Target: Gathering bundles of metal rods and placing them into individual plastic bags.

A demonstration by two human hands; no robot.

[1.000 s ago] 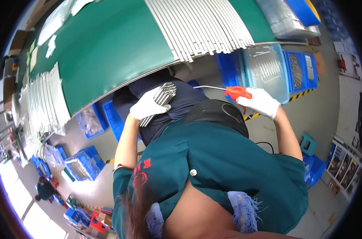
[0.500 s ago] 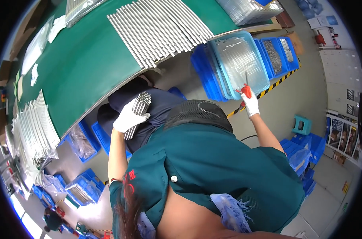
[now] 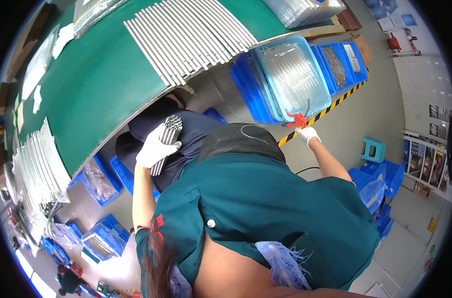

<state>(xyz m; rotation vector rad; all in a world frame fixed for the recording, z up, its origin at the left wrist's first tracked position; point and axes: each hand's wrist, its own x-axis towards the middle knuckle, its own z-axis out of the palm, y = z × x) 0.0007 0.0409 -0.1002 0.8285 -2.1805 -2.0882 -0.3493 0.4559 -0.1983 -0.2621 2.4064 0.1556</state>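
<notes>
The left grip (image 3: 153,149) clasps slim silver metal rods (image 3: 171,129), best kept evenly bunched, while the right grip (image 3: 308,133) holds a red thin-nozzled blow gun (image 3: 298,119).

White glove (image 3: 147,153) on each hand (image 3: 309,134), dark green short-sleeved shirt (image 3: 265,198) with red marking (image 3: 159,221) and white button (image 3: 211,223), navy trousers (image 3: 193,130).

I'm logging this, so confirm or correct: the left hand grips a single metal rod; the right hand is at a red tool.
Wrong on the count: the head view shows the left hand gripping a bundle of metal rods. The right hand is at the red tool.
</notes>
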